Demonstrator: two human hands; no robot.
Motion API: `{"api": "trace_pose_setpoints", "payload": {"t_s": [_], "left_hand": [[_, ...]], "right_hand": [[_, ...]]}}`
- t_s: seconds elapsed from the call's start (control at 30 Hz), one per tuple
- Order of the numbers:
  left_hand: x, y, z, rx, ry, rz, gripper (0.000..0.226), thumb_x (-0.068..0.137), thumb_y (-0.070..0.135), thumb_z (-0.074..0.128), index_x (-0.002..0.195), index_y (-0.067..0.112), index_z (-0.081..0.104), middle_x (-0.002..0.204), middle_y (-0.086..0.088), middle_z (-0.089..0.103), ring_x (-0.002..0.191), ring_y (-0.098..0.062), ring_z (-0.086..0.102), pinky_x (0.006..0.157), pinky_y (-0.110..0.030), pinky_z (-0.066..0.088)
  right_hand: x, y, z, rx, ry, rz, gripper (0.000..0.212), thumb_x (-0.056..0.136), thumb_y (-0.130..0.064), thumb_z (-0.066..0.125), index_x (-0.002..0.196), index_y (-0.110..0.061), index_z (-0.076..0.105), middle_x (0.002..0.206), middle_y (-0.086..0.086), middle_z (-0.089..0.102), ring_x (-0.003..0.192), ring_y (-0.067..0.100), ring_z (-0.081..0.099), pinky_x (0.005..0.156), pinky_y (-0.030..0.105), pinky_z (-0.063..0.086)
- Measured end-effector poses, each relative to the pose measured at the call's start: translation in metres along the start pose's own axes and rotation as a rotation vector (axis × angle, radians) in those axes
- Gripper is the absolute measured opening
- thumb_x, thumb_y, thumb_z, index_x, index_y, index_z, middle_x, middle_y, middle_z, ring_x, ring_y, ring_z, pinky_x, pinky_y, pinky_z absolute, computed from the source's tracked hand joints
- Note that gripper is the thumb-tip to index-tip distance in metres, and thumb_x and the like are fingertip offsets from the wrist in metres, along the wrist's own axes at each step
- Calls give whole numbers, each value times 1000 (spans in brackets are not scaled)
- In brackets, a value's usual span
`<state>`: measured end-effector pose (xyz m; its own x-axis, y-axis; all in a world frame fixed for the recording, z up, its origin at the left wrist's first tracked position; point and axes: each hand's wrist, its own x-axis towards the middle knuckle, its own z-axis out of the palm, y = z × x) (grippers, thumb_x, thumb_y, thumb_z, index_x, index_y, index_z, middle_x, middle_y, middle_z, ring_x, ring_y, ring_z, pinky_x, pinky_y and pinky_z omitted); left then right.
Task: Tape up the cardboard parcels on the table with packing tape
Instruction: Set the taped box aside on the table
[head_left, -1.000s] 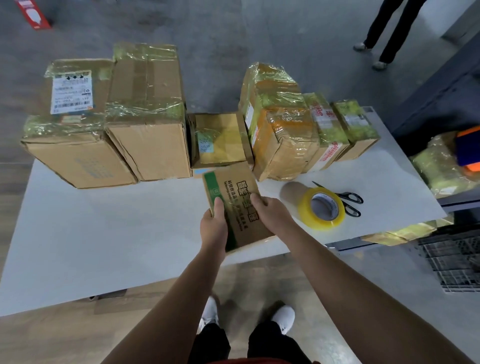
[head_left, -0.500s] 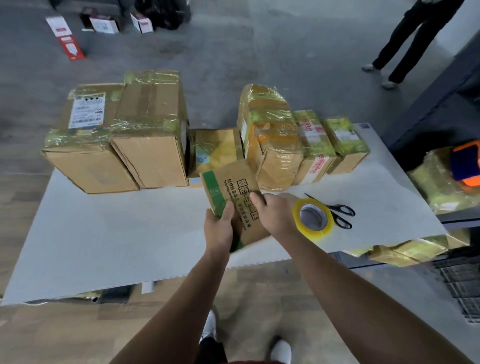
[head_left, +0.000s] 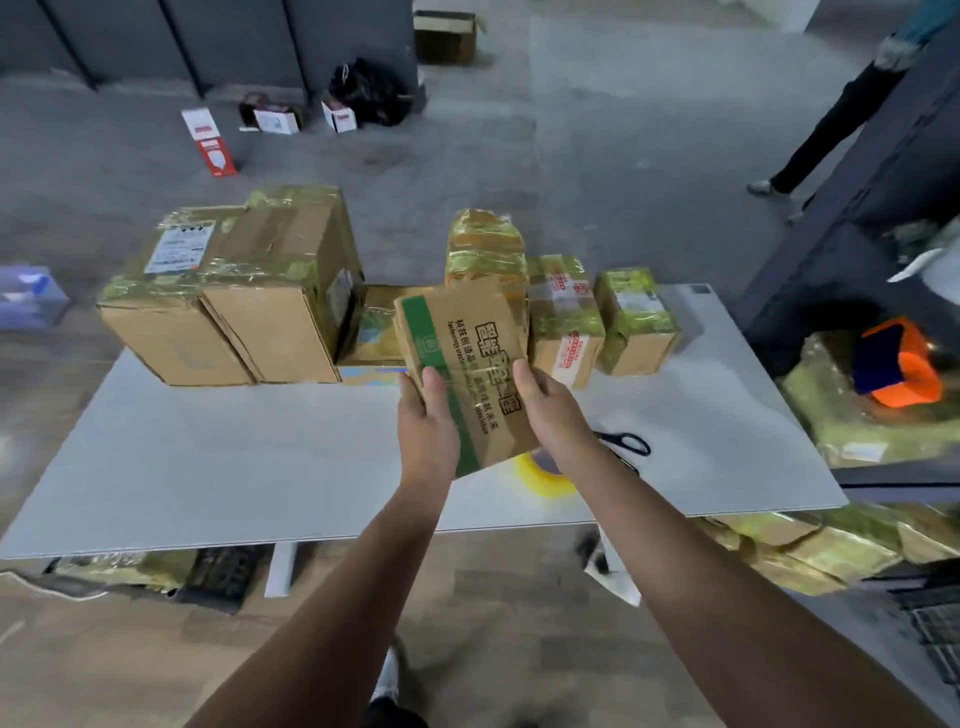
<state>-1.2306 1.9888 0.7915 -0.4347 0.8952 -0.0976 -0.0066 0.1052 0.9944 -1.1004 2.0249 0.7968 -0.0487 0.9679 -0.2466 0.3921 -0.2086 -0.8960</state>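
Note:
I hold a flat cardboard parcel (head_left: 470, 358) with a green stripe and black print above the white table (head_left: 234, 467). My left hand (head_left: 428, 426) grips its left edge, thumb on top. My right hand (head_left: 553, 410) grips its right edge. A yellow roll of packing tape (head_left: 543, 475) lies on the table beneath the parcel and my right wrist, mostly hidden. Black scissors (head_left: 626, 447) lie just right of my right wrist.
A row of taped parcels lines the table's far edge: two large boxes (head_left: 244, 306) at left, a low flat one (head_left: 376, 332) in the middle, several smaller ones (head_left: 566, 312) at right. More wrapped parcels (head_left: 831, 545) sit below the table's right side. A person's legs (head_left: 831, 130) stand at far right.
I have lifted the striped parcel up and away from the table's near edge, so it now covers most of the tape roll. The camera has tilted up, showing more of the floor beyond.

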Motion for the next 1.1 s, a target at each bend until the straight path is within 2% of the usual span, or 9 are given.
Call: {"api": "trace_pose_setpoints", "payload": {"t_s": [0.07,0.13,0.27,0.37,0.47,0.6,0.93,1.0,1.1], "left_hand": [[-7,8,16,34,-25,0,31,106,39,31,129,24,44,108,12,60,91,2,57,78,-18,44],[-11,15,34,104,-62,-5,32,105,40,32,129,22,44,107,8,60,92,-6,60,80,-27,43],[-14,22,72,245,-176,31,32,104,34,38,131,19,46,106,6,60,94,-19,61,77,-28,44],[-7,24,99,321,-207,130,33,104,34,40,130,17,50,112,0,63,100,-21,61,79,-29,47],[7,27,125,472,-152,258,36,103,36,43,132,18,55,105,-10,54,106,-28,51,87,-31,42],[29,40,166,481,-217,237,39,101,38,47,136,21,56,103,-13,57,105,-27,51,79,-28,39],[59,45,267,281,-409,-26,29,97,7,44,125,15,48,99,1,62,72,-7,57,44,-15,40],[60,46,286,285,-486,2,43,93,3,41,133,16,48,107,4,55,82,-12,59,54,-19,49],[61,46,317,403,-605,83,51,90,5,39,139,17,47,116,-1,41,97,-20,54,69,-26,51]], "right_hand": [[-3,3,-18,22,-17,-13,44,102,-50,37,131,-22,56,111,-6,55,109,17,53,86,27,39],[-6,8,-36,1,60,-82,40,103,-48,37,122,-22,60,104,-5,60,102,17,57,74,25,42],[1,19,-74,71,226,-122,36,104,-42,39,119,-20,64,103,-2,64,97,17,59,76,26,47],[9,21,-99,57,284,-146,36,105,-40,39,122,-20,64,103,-5,63,93,10,58,69,10,43],[24,25,-120,28,341,-142,38,105,-40,39,123,-18,64,105,-5,64,101,14,59,82,23,44],[52,29,-151,-70,434,-72,44,104,-44,37,124,-14,63,111,4,67,103,21,61,83,28,46],[116,32,-235,-253,680,27,25,100,-38,50,96,-20,67,88,3,61,75,11,55,55,18,35],[128,43,-250,-276,747,69,29,99,-38,51,86,-15,63,88,10,60,74,19,56,54,23,37],[145,60,-273,-235,807,176,34,100,-40,47,101,-11,65,105,13,60,84,25,59,70,35,51]]}}
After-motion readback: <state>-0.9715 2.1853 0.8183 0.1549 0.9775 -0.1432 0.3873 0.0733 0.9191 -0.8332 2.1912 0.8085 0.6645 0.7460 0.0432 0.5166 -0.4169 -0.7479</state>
